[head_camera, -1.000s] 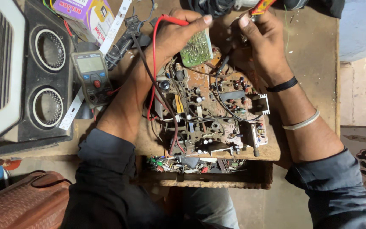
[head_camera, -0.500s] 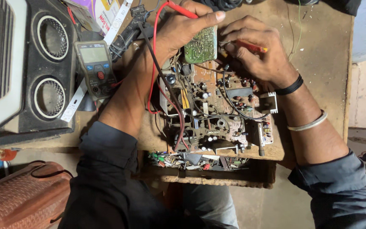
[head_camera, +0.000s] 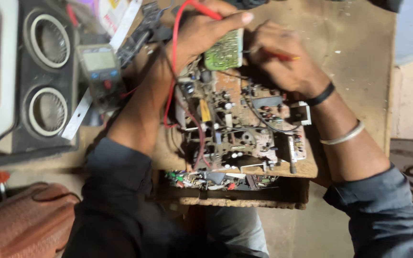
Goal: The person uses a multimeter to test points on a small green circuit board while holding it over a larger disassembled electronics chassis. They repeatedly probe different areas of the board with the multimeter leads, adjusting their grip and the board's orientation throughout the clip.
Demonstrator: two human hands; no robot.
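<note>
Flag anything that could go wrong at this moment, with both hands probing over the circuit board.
The red lead drapes across the large circuit board and might snag parts. The left hand props the small green board by its edge, so it could slip. The right hand probes among crowded components, where its probe might bridge contacts.

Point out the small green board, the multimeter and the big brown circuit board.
small green board (head_camera: 224,51), head view, middle of its face.
multimeter (head_camera: 99,71), head view, below its screen.
big brown circuit board (head_camera: 244,129), head view, centre.
</note>
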